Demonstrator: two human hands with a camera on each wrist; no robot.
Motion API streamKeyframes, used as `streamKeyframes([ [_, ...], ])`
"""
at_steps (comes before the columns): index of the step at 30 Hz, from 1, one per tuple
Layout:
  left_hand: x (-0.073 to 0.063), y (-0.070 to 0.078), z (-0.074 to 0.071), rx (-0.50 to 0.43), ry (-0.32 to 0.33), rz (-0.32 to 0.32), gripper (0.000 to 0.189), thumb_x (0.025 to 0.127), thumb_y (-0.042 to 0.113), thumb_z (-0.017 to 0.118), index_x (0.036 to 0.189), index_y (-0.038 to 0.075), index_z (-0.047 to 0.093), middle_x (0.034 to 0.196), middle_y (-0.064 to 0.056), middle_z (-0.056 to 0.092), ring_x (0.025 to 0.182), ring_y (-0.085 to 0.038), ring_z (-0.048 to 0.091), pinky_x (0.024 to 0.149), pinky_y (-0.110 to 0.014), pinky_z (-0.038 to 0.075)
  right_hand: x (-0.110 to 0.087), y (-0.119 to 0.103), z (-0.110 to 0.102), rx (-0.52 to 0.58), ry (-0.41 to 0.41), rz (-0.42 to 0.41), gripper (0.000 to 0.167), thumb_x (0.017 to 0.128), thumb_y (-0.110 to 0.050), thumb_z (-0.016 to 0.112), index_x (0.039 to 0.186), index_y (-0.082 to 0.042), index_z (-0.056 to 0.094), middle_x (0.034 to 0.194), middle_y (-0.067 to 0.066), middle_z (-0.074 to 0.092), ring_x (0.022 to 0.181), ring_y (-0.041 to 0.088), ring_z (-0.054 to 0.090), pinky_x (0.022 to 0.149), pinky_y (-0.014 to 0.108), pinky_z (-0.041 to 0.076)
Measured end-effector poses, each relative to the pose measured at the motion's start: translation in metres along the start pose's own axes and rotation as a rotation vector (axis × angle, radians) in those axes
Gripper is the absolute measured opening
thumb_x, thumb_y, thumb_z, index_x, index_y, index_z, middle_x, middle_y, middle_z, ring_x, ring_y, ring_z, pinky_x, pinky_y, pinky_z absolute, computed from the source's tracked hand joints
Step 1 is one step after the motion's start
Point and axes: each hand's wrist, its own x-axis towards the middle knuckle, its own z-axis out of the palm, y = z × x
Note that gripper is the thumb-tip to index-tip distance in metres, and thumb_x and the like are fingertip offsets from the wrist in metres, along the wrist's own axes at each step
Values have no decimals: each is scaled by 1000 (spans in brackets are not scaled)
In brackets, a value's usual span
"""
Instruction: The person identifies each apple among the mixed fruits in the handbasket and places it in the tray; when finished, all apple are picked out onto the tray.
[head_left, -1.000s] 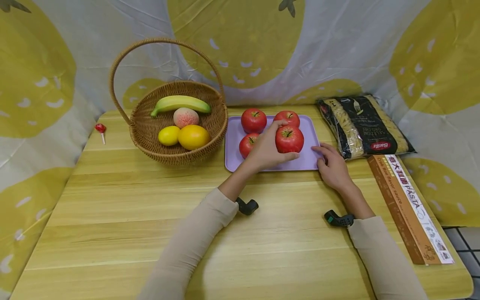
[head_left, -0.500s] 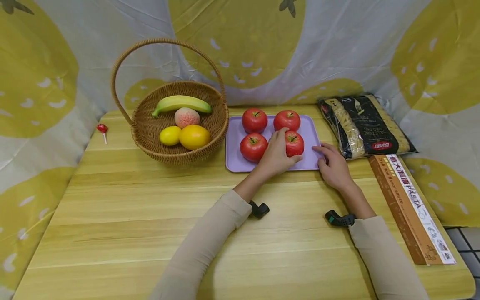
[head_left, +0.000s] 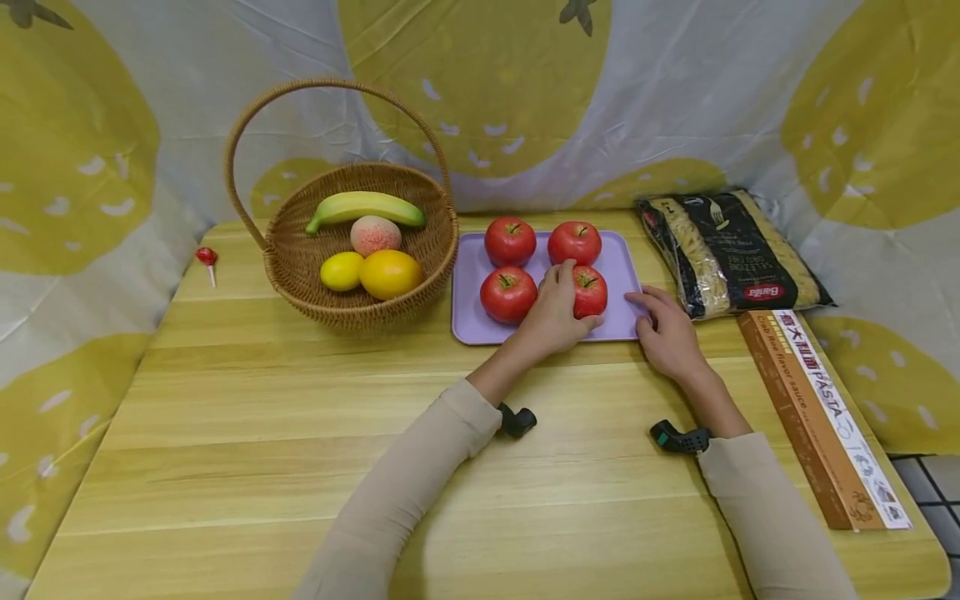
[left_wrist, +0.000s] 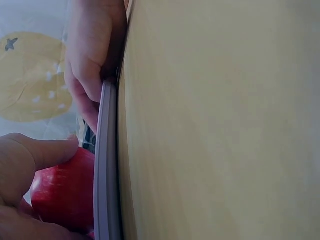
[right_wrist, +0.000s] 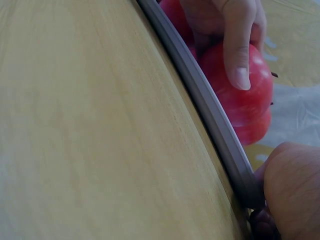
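Note:
My left hand (head_left: 557, 315) curls round a red apple (head_left: 590, 292) that sits at the front right of the purple tray (head_left: 619, 275). In the left wrist view, the thumb lies along one side of this apple (left_wrist: 65, 187) and the fingers along the other. Three more red apples stand on the tray: the back left one (head_left: 510, 242), the back right one (head_left: 574, 243) and the front left one (head_left: 507, 295). My right hand (head_left: 670, 337) holds the tray's right edge between fingers and thumb. Its fingertips are partly hidden in the right wrist view.
Left of the tray stands a wicker basket (head_left: 360, 317) holding a banana (head_left: 365, 207), a peach (head_left: 375, 236), a lemon (head_left: 341, 272) and a mango-like yellow fruit (head_left: 391, 275). A lollipop (head_left: 207, 260) lies far left. A pasta bag (head_left: 731, 250) and long pasta box (head_left: 825, 421) lie right.
My left hand has lowered the apple from above the tray onto its front right part, and its fingers still surround it. The right hand stays at the tray's edge.

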Motion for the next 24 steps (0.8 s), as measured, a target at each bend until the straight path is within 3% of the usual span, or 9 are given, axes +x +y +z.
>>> streamKeyframes([
  [6,-5,0,-5,7,-34,-20,106,89,35,81,165,7,13,170,-16,20,157,-29,26,124,-44,34,0,0,0,2,1,2,43,99,-1,46,139,3,59,156,27,43,144,49,40,116,65,33],
  [9,-12,-3,-12,-5,-38,12,105,90,35,79,165,6,12,172,-15,16,159,-29,21,126,-44,29,0,1,2,5,4,-2,43,99,-3,46,139,3,60,155,27,43,143,49,41,116,64,34],
  [12,-21,-10,-25,-38,7,109,93,92,34,77,164,7,24,169,-12,30,156,-25,31,126,-41,31,1,2,3,13,0,0,43,99,-4,46,139,2,60,156,26,43,144,47,41,117,63,34],
  [15,-29,-17,-40,-124,61,240,75,94,28,76,157,8,42,157,-9,51,145,-20,49,120,-35,41,2,2,2,10,-2,-1,43,99,-3,45,139,2,60,156,26,43,144,48,40,117,63,33],
  [18,-34,-23,-56,-191,103,332,59,93,24,77,146,7,56,143,-9,64,133,-18,61,109,-29,50,2,1,-1,8,-8,1,43,99,-1,45,140,2,59,156,26,42,144,49,39,117,64,32],
  [24,-48,-39,-90,-193,137,348,52,92,28,79,139,12,63,135,-5,69,122,-19,68,104,-27,54,3,0,-6,12,-31,13,44,99,-1,46,141,3,58,157,27,42,145,49,39,117,64,33],
])
